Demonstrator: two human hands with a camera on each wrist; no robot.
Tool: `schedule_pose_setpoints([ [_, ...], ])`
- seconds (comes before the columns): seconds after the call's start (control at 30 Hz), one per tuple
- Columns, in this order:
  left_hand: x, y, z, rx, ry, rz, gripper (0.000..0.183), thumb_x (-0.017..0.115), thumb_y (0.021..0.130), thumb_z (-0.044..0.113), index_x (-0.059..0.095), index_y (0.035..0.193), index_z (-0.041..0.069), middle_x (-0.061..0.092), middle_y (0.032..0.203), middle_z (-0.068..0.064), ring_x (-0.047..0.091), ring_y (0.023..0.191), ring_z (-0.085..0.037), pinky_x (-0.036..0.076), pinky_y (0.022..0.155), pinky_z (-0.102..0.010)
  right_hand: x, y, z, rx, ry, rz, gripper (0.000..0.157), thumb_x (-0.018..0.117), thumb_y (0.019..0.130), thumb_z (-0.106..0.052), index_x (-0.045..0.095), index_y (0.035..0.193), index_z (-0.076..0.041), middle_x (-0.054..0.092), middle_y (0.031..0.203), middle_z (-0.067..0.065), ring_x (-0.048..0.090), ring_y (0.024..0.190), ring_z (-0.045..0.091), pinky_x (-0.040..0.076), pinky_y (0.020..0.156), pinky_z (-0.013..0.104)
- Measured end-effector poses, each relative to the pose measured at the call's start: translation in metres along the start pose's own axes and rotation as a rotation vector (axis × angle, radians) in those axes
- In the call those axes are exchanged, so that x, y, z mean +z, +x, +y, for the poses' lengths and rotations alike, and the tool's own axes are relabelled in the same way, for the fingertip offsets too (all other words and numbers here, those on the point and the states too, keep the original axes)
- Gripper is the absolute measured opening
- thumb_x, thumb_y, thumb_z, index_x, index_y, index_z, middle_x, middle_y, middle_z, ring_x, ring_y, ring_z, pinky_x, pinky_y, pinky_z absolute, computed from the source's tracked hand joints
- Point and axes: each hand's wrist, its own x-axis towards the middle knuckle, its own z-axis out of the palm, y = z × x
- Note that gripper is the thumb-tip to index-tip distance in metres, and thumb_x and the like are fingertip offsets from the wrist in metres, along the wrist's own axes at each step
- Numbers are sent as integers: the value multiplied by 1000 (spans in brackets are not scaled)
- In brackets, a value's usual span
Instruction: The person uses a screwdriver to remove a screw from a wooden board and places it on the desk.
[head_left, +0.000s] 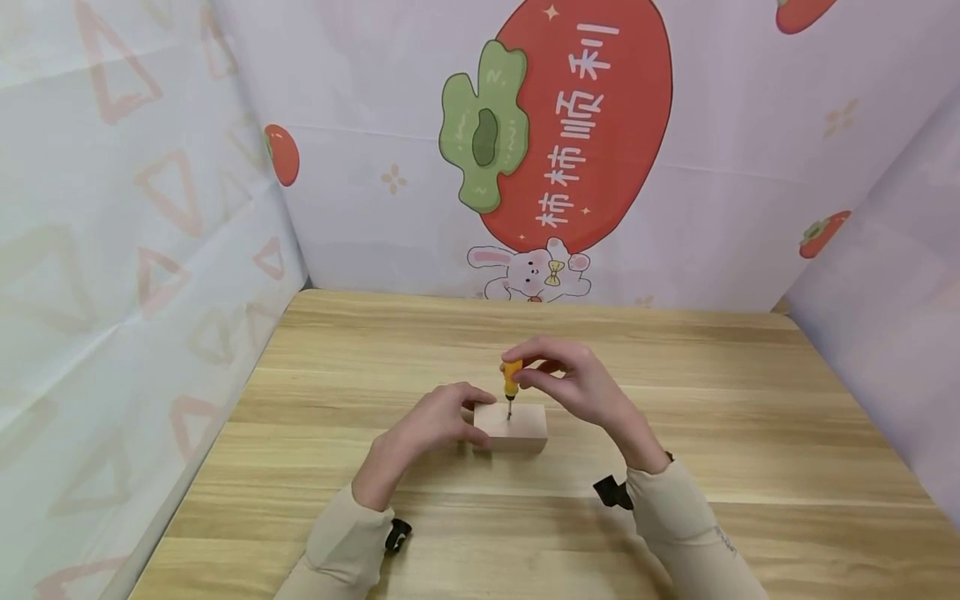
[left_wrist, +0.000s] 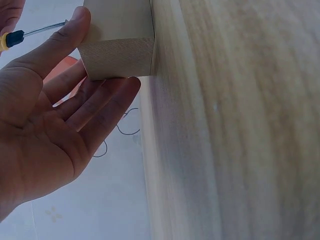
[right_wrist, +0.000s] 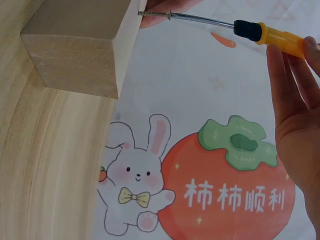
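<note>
A pale wooden block lies flat on the table. My left hand grips its left end, thumb on the near side and fingers on the far side. In my right hand is a screwdriver with a yellow handle and black collar, pinched between thumb and fingers. It stands nearly upright over the block. In the right wrist view its shaft meets the head of a screw, whose tip is at the block's top face. Much of the screw's thread shows above the wood.
The wood-grain table reaches back to a white printed backdrop with persimmons and a rabbit. A patterned side sheet borders the left, and another sheet the right. Black wrist mounts sit at both sleeves.
</note>
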Motion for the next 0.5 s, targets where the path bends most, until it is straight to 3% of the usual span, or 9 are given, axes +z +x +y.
schedule_pose_setpoints([
  [0.1, 0, 0, 2, -2, 1, -3, 57, 88, 73, 22, 69, 125, 13, 69, 117, -1, 62, 104, -16, 50, 94, -39, -2, -1, 1, 50, 23, -1, 27, 71, 87, 2, 71, 114, -5, 73, 104, 8, 70, 91, 13, 59, 75, 30],
  [0.2, 0, -1, 3, -7, 1, -5, 57, 88, 73, 22, 69, 126, 12, 69, 117, -2, 62, 105, -17, 50, 95, -39, -1, -2, 0, 69, -25, 36, 28, 73, 87, -1, 72, 114, -9, 72, 105, 5, 67, 94, 10, 59, 75, 29],
  [0.37, 0, -1, 4, -14, 1, -1, 56, 88, 73, 22, 69, 126, 13, 68, 117, -2, 62, 106, -17, 49, 96, -40, 3, -1, -4, 5, -125, 135, 28, 79, 82, -3, 72, 109, -11, 67, 100, 3, 66, 90, 12, 59, 70, 29],
  [0.5, 0, -1, 3, -12, 8, 2, 57, 88, 73, 23, 69, 126, 14, 68, 118, -1, 61, 107, -17, 49, 97, -40, 4, -1, -9, -7, -156, 153, 28, 80, 81, -3, 72, 106, -12, 68, 96, 0, 67, 85, 10, 59, 67, 27],
])
